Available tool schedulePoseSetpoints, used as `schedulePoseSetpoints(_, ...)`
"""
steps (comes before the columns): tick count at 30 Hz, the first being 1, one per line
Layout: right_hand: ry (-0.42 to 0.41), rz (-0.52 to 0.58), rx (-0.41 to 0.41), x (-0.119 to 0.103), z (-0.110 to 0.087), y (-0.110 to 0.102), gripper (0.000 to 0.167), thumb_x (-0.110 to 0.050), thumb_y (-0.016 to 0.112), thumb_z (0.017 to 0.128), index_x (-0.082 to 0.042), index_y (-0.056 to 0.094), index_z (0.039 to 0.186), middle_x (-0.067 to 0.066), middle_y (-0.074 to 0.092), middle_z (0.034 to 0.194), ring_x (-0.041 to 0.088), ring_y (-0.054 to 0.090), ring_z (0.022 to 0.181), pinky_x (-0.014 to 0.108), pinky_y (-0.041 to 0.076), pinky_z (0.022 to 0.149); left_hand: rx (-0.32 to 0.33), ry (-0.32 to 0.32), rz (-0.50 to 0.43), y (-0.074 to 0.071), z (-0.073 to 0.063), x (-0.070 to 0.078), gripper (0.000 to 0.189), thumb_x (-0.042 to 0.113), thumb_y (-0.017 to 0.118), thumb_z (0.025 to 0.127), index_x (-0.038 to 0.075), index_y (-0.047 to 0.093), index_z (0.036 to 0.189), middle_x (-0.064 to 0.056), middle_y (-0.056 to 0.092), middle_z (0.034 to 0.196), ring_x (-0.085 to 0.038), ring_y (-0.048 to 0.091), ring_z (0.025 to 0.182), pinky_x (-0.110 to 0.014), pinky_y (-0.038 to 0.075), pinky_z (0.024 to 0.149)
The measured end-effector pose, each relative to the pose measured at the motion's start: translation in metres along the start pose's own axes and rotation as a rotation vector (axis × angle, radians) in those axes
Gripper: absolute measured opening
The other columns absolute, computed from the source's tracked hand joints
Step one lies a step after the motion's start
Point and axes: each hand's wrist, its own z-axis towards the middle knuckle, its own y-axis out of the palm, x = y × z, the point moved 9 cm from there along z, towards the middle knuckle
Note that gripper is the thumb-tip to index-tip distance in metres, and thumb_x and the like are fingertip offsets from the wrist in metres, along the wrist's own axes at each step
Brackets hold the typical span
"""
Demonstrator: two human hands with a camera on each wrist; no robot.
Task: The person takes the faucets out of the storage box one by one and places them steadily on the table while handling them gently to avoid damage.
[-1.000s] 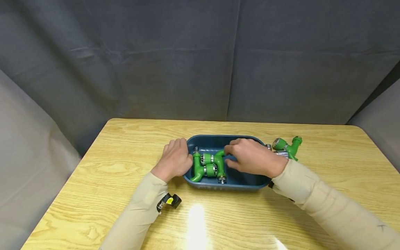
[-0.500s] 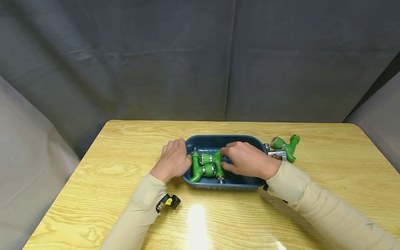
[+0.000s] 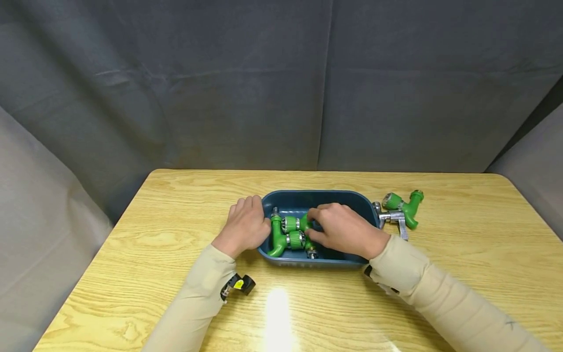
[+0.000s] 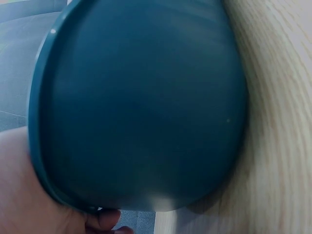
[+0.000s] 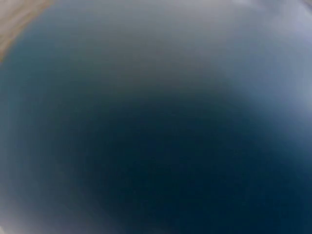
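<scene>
In the head view, my left hand [image 3: 244, 226] grips the left rim of a dark blue plastic basin [image 3: 325, 261]. The left wrist view shows its fingertips curled at the basin rim [image 4: 36, 122]. Two green taps lie inside. The left tap [image 3: 278, 239] has its knob pointing right; the right tap [image 3: 304, 223] has its knob pointing left. My right hand [image 3: 345, 230] reaches into the basin, its thumb and fingers pinching the right tap's body and hiding part of it. The right wrist view holds only a blurred, dark blue surface.
Right of the basin, on the wooden table [image 3: 176, 283], lie a chrome tap [image 3: 393, 217] and another green tap [image 3: 410, 208], close together. A grey curtain [image 3: 242, 98] hangs behind the table's back edge.
My right hand has moved left over the right green tap, covering more of its body and uncovering the chrome tap. The left hand stays on the basin rim.
</scene>
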Motion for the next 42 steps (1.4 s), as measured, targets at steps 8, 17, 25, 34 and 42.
schedulePoseSetpoints(8, 0.017, 0.033, 0.042, 0.002, 0.0, 0.002, 0.029, -0.03, 0.073, 0.095, -0.006, 0.075, 0.112, 0.007, 0.075, 0.102, 0.005, 0.064, 0.07, 0.025, 0.055, 0.064, -0.007, -0.005, -0.005, 0.0, 0.0, 0.0, 0.023, 0.022, 0.045, 0.095, 0.003, 0.047, 0.108, -0.011, 0.046, 0.1, -0.029, 0.04, 0.095, -0.035, 0.031, 0.081)
schedulePoseSetpoints(17, 0.032, 0.07, 0.058, 0.004, 0.0, 0.004, 0.03, -0.029, 0.073, 0.095, -0.004, 0.076, 0.111, 0.009, 0.076, 0.103, 0.012, 0.071, 0.079, 0.029, 0.06, 0.07, -0.009, -0.006, -0.005, 0.001, 0.0, 0.001, 0.022, 0.022, 0.045, 0.095, 0.003, 0.047, 0.107, -0.011, 0.046, 0.1, -0.028, 0.041, 0.095, -0.035, 0.031, 0.081)
schedulePoseSetpoints(25, 0.039, 0.07, 0.041, 0.004, 0.001, 0.008, 0.027, -0.026, 0.073, 0.095, -0.005, 0.076, 0.112, 0.008, 0.076, 0.103, 0.005, 0.064, 0.072, 0.026, 0.057, 0.066, -0.013, -0.012, -0.001, 0.002, 0.0, -0.001, 0.022, 0.022, 0.045, 0.096, 0.003, 0.047, 0.108, -0.011, 0.047, 0.101, -0.029, 0.041, 0.096, -0.035, 0.032, 0.082)
schedulePoseSetpoints(34, 0.045, 0.074, 0.026, 0.006, 0.002, 0.01, 0.029, -0.023, 0.076, 0.093, -0.003, 0.075, 0.113, 0.01, 0.076, 0.102, 0.003, 0.06, 0.066, 0.021, 0.052, 0.06, -0.001, -0.006, -0.001, 0.001, 0.0, 0.0, 0.022, 0.021, 0.044, 0.095, 0.003, 0.047, 0.106, -0.011, 0.047, 0.1, -0.029, 0.042, 0.096, -0.036, 0.032, 0.082)
schedulePoseSetpoints(42, 0.121, 0.138, -0.014, 0.011, 0.003, 0.014, 0.032, -0.024, 0.077, 0.092, -0.001, 0.075, 0.115, 0.013, 0.078, 0.107, 0.003, 0.061, 0.063, 0.02, 0.05, 0.057, -0.006, -0.014, 0.001, 0.001, 0.0, 0.0, 0.023, 0.021, 0.045, 0.095, 0.002, 0.047, 0.108, -0.011, 0.047, 0.1, -0.029, 0.042, 0.096, -0.035, 0.032, 0.082)
